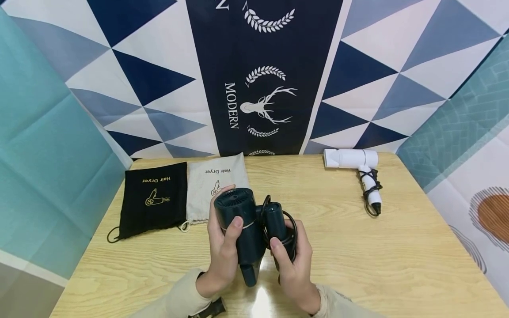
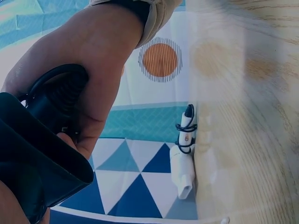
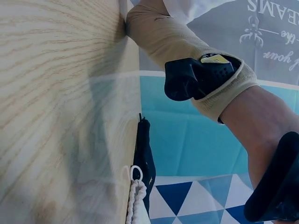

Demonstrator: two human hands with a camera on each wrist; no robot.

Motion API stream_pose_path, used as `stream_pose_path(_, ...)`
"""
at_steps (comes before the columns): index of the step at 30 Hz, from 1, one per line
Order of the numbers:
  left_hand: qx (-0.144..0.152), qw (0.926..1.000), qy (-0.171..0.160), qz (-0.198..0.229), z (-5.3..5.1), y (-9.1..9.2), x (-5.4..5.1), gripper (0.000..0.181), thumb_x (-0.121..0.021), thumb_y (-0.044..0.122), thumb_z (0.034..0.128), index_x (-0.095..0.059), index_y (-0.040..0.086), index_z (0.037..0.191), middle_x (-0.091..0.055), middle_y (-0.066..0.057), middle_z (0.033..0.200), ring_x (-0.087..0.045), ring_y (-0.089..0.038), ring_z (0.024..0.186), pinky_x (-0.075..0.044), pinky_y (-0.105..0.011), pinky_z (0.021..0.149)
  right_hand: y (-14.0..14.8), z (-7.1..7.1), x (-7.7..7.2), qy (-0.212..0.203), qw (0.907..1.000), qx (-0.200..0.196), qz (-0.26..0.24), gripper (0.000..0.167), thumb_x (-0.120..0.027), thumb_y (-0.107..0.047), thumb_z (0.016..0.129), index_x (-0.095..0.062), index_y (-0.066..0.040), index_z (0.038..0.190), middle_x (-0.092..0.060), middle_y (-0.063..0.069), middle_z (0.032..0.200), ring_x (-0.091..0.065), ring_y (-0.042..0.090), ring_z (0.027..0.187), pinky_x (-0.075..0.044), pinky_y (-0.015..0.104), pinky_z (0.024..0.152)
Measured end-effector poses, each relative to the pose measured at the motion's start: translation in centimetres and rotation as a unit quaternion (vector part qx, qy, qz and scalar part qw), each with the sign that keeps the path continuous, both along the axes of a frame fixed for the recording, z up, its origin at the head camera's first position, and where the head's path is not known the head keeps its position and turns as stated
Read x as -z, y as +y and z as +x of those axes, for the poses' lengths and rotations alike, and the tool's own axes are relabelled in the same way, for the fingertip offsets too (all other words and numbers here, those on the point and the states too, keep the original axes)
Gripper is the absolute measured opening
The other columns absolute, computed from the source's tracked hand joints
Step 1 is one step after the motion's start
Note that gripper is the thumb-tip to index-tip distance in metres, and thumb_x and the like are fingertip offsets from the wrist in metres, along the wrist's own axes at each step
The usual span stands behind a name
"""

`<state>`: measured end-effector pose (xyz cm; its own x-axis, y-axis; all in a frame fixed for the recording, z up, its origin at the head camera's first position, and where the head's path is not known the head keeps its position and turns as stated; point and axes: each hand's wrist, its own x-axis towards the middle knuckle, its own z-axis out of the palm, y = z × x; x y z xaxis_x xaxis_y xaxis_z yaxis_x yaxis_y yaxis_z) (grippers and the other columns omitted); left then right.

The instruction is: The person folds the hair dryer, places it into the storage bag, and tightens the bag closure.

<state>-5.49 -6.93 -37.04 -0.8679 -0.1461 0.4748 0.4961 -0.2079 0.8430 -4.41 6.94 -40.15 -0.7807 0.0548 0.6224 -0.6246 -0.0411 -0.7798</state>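
A dark teal hair dryer is held above the front middle of the table, its round vented end facing up and its nozzle pointing down toward me. My left hand grips the barrel from the left, thumb across its front. On the other side my right hand holds the handle, which lies folded beside the barrel with a black cord looped about it. In the left wrist view the right hand curls round the handle end. Only part of the dryer shows at the right wrist view's edge.
A black drawstring pouch and a whitish one lie side by side at the back left, both printed "Hair Dryer". A white hair dryer with its cord wrapped round its handle lies at the back right. Patterned cloth stands behind the table.
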Motion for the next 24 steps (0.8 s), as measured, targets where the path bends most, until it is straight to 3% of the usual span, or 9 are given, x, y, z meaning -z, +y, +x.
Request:
stream_pose_path(6, 0.0, 1.0, 0.009, 0.003, 0.1, 0.0, 0.0, 0.055, -0.049, 0.023, 0.0972, -0.036, 0.006, 0.147, -0.049, -0.02, 0.135, -0.051, -0.036, 0.119, -0.047, -0.037, 0.099, -0.2, 0.0, 0.0, 0.011, 0.9999, 0.009, -0.001, 0.031, -0.051, 0.008, 0.086, -0.057, 0.003, 0.116, -0.057, 0.009, 0.086, -0.057, 0.015, 0.07, -0.051, 0.026, 0.063)
stream_pose_path(10, 0.003, 1.0, -0.006, 0.003, -0.1, -0.2, -0.1, 0.054, -0.049, 0.023, 0.0978, -0.035, 0.007, 0.147, -0.048, -0.019, 0.136, -0.051, -0.035, 0.12, -0.047, -0.036, 0.098, -0.2, -0.3, -0.2, -0.002, 1.0, 0.001, 0.008, 0.03, -0.052, 0.007, 0.088, -0.057, 0.001, 0.117, -0.059, 0.01, 0.091, -0.057, 0.016, 0.076, -0.052, 0.026, 0.067)
stream_pose_path(16, 0.02, 0.9993, -0.03, -0.013, -0.8, -1.3, -0.6, 0.053, -0.049, 0.023, 0.0988, -0.035, 0.009, 0.148, -0.049, -0.016, 0.135, -0.054, -0.033, 0.117, -0.051, -0.036, 0.093, 0.4, -1.0, -0.9, -0.047, 0.9964, -0.039, 0.059, 0.029, -0.054, 0.003, 0.093, -0.056, -0.003, 0.122, -0.061, 0.012, 0.098, -0.059, 0.018, 0.077, -0.053, 0.029, 0.067)
stream_pose_path(24, 0.037, 0.9979, -0.019, -0.049, -1.8, -3.1, -1.8, 0.055, -0.054, 0.028, 0.0981, -0.037, 0.013, 0.148, -0.05, -0.015, 0.135, -0.058, -0.033, 0.112, -0.055, -0.037, 0.086, 1.3, -1.8, -1.6, -0.091, 0.982, -0.102, 0.131, 0.038, -0.057, -0.006, 0.097, -0.052, -0.014, 0.134, -0.064, 0.005, 0.114, -0.062, 0.019, 0.09, -0.054, 0.033, 0.074)
